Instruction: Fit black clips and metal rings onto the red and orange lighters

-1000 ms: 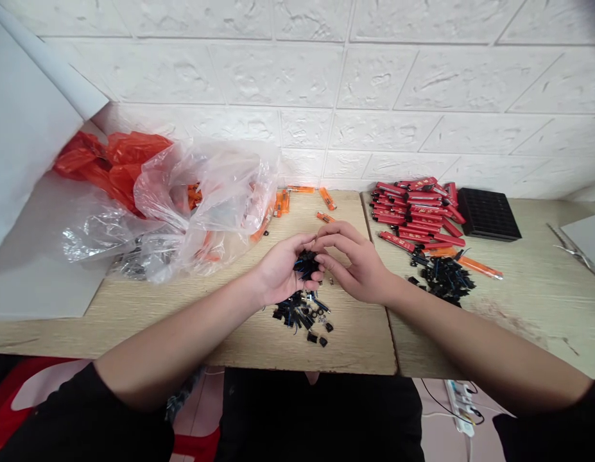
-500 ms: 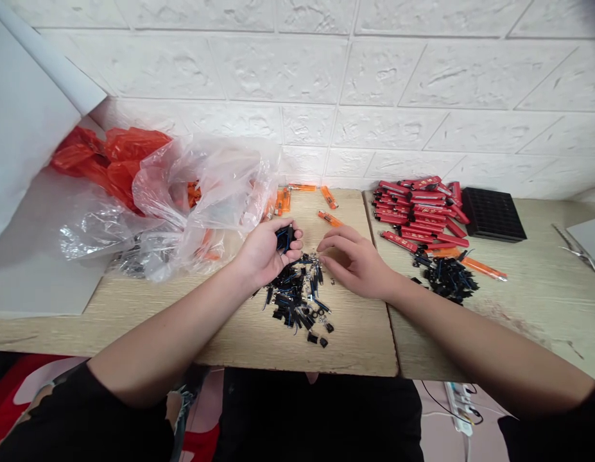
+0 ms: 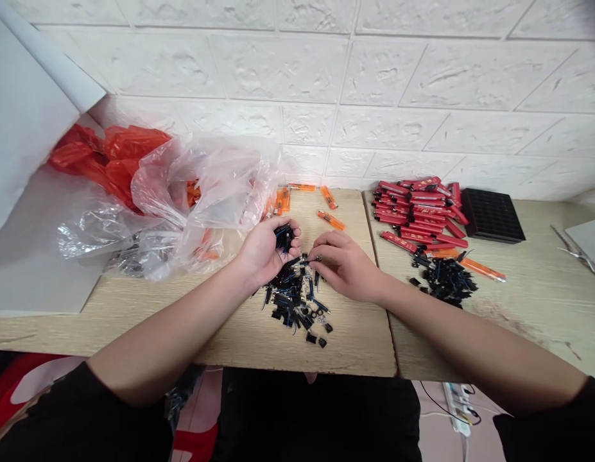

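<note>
Cupped around a clump of small black lighter parts (image 3: pixel 284 237) with blue wires is my left hand (image 3: pixel 263 252), its palm turned up and its fingers curled. Just to the right, my right hand (image 3: pixel 343 264) pinches at the upper edge of a loose pile of black lighter parts (image 3: pixel 292 292). Thumb and forefinger are together there on a small dark piece, too small to name. The pile spreads over the table below both hands, with black caps, blue wires and bits of metal mixed in it.
Orange lighters (image 3: pixel 331 220) lie behind my hands. Clear and red plastic bags (image 3: pixel 205 186) stand at the left. To the right are a stack of red lighters (image 3: pixel 422 212), a black slotted tray (image 3: pixel 492 215), another heap of black parts (image 3: pixel 448 279) and tweezers (image 3: pixel 577 252).
My right hand has moved slightly left and its fingers have closed in at the pile's top. My left hand has turned a little, still cupping the black parts.
</note>
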`<action>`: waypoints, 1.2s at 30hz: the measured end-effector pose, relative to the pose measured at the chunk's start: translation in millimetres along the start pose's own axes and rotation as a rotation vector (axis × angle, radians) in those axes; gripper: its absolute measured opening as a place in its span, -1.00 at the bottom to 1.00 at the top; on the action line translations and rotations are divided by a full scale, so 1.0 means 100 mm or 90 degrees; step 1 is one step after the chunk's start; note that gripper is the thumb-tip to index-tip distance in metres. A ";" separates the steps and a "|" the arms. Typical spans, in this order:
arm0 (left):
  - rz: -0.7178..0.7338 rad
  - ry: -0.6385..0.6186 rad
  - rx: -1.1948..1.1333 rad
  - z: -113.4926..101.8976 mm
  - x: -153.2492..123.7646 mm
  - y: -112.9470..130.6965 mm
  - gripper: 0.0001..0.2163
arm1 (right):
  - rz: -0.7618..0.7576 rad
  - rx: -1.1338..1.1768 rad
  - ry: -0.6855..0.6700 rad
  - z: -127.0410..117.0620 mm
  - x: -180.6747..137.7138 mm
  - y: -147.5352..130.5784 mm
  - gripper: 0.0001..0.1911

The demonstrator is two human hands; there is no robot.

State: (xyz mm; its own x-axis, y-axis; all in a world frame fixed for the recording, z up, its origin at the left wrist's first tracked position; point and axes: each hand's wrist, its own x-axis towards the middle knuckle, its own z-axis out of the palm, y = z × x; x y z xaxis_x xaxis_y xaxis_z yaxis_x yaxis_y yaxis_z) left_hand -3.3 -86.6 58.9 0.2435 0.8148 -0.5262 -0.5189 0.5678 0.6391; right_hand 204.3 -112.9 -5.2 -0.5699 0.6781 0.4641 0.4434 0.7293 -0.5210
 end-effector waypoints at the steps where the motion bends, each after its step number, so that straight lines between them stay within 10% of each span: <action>1: 0.000 -0.001 -0.003 -0.01 0.01 0.00 -0.86 | -0.002 -0.005 -0.002 0.00 0.00 0.00 -0.91; 25: -0.022 -0.004 0.021 0.02 -0.05 -0.01 -0.80 | 0.023 0.098 0.178 -0.10 -0.02 -0.13 -0.97; 36: -0.183 -0.199 0.114 0.04 -0.17 -0.25 -0.74 | -0.085 0.115 0.210 -0.11 0.00 -0.23 -0.75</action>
State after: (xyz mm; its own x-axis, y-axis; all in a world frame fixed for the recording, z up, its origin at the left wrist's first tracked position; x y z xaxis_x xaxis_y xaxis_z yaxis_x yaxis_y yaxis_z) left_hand 8.6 -113.9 54.0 0.6063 0.6022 -0.5194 -0.2513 0.7648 0.5933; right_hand 202.1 -128.4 14.9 -0.3484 0.5927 0.7262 0.2345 0.8052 -0.5447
